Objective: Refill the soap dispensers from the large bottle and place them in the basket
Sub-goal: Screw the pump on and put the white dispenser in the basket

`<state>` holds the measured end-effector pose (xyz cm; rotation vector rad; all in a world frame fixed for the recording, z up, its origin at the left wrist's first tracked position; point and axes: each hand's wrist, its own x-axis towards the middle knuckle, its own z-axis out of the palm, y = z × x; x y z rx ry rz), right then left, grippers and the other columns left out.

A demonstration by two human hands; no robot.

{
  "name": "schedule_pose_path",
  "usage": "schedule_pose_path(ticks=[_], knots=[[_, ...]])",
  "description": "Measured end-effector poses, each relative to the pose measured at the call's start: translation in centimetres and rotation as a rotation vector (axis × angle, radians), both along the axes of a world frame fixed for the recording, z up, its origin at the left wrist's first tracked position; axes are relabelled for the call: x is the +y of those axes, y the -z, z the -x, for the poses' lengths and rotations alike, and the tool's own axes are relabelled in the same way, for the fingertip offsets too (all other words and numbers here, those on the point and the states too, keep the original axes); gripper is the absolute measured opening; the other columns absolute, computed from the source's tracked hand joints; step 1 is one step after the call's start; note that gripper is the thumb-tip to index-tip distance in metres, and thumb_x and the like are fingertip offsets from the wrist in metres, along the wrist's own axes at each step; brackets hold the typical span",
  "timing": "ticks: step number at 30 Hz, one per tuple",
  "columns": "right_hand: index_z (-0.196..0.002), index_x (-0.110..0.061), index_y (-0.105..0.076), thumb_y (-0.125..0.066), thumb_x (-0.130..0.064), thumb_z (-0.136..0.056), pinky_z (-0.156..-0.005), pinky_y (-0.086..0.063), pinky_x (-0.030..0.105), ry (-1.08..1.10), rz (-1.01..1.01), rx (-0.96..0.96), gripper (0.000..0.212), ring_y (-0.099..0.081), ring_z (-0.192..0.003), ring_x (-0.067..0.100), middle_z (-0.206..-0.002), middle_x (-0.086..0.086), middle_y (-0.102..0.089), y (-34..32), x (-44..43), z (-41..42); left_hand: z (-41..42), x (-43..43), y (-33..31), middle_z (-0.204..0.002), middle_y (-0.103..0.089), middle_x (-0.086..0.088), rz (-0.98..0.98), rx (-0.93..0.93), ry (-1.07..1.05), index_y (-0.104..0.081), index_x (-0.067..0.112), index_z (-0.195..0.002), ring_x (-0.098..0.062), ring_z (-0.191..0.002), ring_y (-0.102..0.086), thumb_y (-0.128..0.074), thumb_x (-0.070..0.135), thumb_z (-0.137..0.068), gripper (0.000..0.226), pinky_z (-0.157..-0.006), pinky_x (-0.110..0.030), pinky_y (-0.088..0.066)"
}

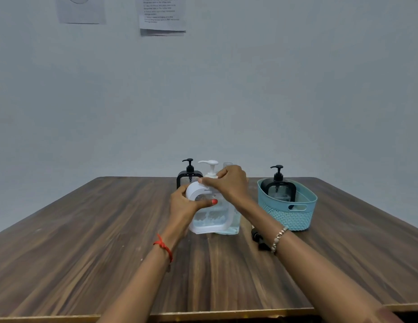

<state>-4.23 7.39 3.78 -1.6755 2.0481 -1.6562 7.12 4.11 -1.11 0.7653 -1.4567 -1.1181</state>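
A white-framed clear soap dispenser (209, 217) stands at the table's middle. My left hand (183, 206) grips its left side. My right hand (229, 183) is closed on the base of its white pump head (209, 165). Directly behind it stands a large clear bottle (228, 164); only its open neck and lower right corner show. A black dispenser (189, 176) stands behind on the left. Another black dispenser (278, 187) sits upright inside the teal basket (287, 213) on the right.
A small black object (257, 238) lies on the wooden table (86, 241) under my right wrist. Sheets of paper (162, 15) hang on the wall behind. The table's front edge runs close to my body.
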Motion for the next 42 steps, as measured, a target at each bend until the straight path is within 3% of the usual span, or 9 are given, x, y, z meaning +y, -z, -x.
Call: schedule_pose_path(ticks=[2, 6, 10, 16, 20, 26, 31, 35, 42], knots=[[-0.064, -0.006, -0.066, -0.084, -0.03, -0.064, -0.057, -0.042, 0.019, -0.189, -0.022, -0.099, 0.03, -0.054, -0.054, 0.008, -0.059, -0.003, -0.06, -1.0, 1.8, 1.2, 0.0, 0.4, -0.5, -0.087, -0.067, -0.002, -0.012, 0.026, 0.017, -0.06, 0.018, -0.09, -0.02, -0.079, -0.066, -0.087, 0.008, -0.056, 0.045, -0.066, -0.029, -0.056], [-0.094, -0.009, -0.072, -0.077, -0.013, -0.073, -0.063, -0.048, 0.014, -0.462, -0.171, -0.17, 0.022, -0.064, -0.071, 0.001, -0.085, -0.004, -0.07, -2.6, 4.6, 4.5, 0.5, 1.3, -1.9, -0.095, -0.07, -0.008, 0.039, 0.009, 0.085, -0.064, 0.015, -0.097, -0.024, -0.086, -0.068, -0.087, 0.008, -0.054, 0.049, -0.076, -0.038, -0.057], [-0.105, -0.026, -0.069, -0.071, -0.007, -0.076, -0.088, -0.052, 0.031, -0.566, -0.264, -0.226, 0.034, -0.065, -0.101, 0.02, -0.109, 0.008, -0.07, -3.3, 6.3, 8.2, 2.0, 2.6, -3.3, -0.092, -0.07, -0.003, 0.086, 0.011, 0.114, -0.063, 0.013, -0.098, -0.019, -0.084, -0.067, -0.087, 0.01, -0.055, 0.049, -0.077, -0.034, -0.057], [-0.113, -0.015, -0.064, -0.074, 0.0, -0.073, -0.082, -0.057, 0.031, -0.427, -0.185, -0.222, 0.044, -0.067, -0.093, 0.02, -0.103, 0.008, -0.07, -4.5, 9.3, 12.0, 5.9, 4.1, -5.0, -0.09, -0.067, 0.002, 0.132, 0.006, 0.188, -0.059, 0.014, -0.1, -0.011, -0.078, -0.065, -0.085, 0.011, -0.06, 0.048, -0.059, -0.016, -0.053], [-0.117, -0.008, -0.062, -0.073, 0.002, -0.074, -0.069, -0.057, 0.021, -0.346, -0.155, -0.229, 0.046, -0.069, -0.08, 0.009, -0.095, 0.003, -0.07, -5.4, 10.5, 14.8, 9.1, 4.1, -5.9, -0.102, -0.066, -0.008, 0.101, 0.005, 0.313, -0.058, 0.008, -0.111, -0.022, -0.089, -0.065, -0.076, 0.008, -0.071, 0.044, -0.073, -0.03, -0.056], [-0.12, -0.009, -0.061, -0.072, 0.005, -0.074, -0.074, -0.058, 0.026, -0.273, -0.116, -0.239, 0.05, -0.066, -0.094, 0.019, -0.105, 0.009, -0.068, -6.0, 11.0, 19.0, 13.8, 2.7, -7.4, -0.115, -0.062, -0.012, 0.13, -0.122, 0.403, -0.056, 0.004, -0.121, -0.025, -0.1, -0.059, -0.066, 0.005, -0.08, 0.042, -0.086, -0.036, -0.05], [-0.12, -0.01, -0.062, -0.072, 0.004, -0.074, -0.081, -0.057, 0.033, -0.235, -0.067, -0.26, 0.05, -0.065, -0.099, 0.023, -0.109, 0.011, -0.067, -6.0, 9.9, 21.8, 17.3, 1.4, -8.2, -0.111, -0.067, -0.013, 0.204, -0.156, 0.378, -0.063, 0.004, -0.113, -0.027, -0.102, -0.062, -0.066, 0.006, -0.081, 0.032, -0.088, -0.037, -0.051], [-0.12, -0.009, -0.061, -0.071, 0.005, -0.075, -0.082, -0.055, 0.035, -0.191, -0.06, -0.242, 0.048, -0.064, -0.097, 0.023, -0.11, 0.013, -0.066, -5.7, 8.3, 23.6, 19.5, 0.1, -7.8, -0.108, -0.068, -0.014, 0.247, -0.17, 0.312, -0.066, 0.002, -0.108, -0.026, -0.096, -0.064, -0.067, 0.006, -0.081, 0.027, -0.081, -0.032, -0.052], [-0.124, -0.003, -0.057, -0.068, 0.004, -0.078, -0.079, -0.054, 0.025, -0.171, -0.11, -0.194, 0.048, -0.06, -0.102, 0.02, -0.119, 0.01, -0.062, -3.4, 5.0, 26.2, 21.9, -2.6, -6.0, -0.1, -0.069, -0.018, 0.282, -0.265, 0.245, -0.067, -0.003, -0.098, -0.032, -0.094, -0.064, -0.069, 0.011, -0.08, 0.022, -0.084, -0.042, -0.051]])
